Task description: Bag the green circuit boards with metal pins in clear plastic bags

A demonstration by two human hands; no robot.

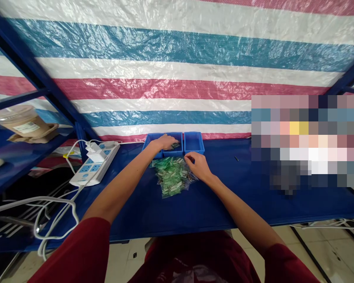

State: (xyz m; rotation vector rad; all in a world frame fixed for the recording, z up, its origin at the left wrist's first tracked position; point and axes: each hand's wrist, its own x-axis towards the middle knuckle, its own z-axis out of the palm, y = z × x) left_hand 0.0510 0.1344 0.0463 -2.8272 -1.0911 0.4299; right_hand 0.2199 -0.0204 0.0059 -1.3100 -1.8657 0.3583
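Note:
My left hand (166,142) reaches over the left blue bins, its fingers drawn together and pointing down at small grey-green pieces (175,146) in the middle bin. What those fingertips hold cannot be made out. Just in front of the right blue bin (194,151), my right hand (200,166) is closed in a pinch; anything between its fingers is too small to name. Between my forearms lies a heap of small clear and green plastic bags (171,179) with thin metallic-looking pieces inside, right below the bins. The right hand is beside the heap's upper right edge.
A white power strip (90,177) with plugged-in chargers lies left on the blue table (218,204), loose white cables (56,200) beside it. A small dark pin-like piece (236,158) lies to the right. A lidded cup (23,122) stands on the left shelf. The far right is pixelated.

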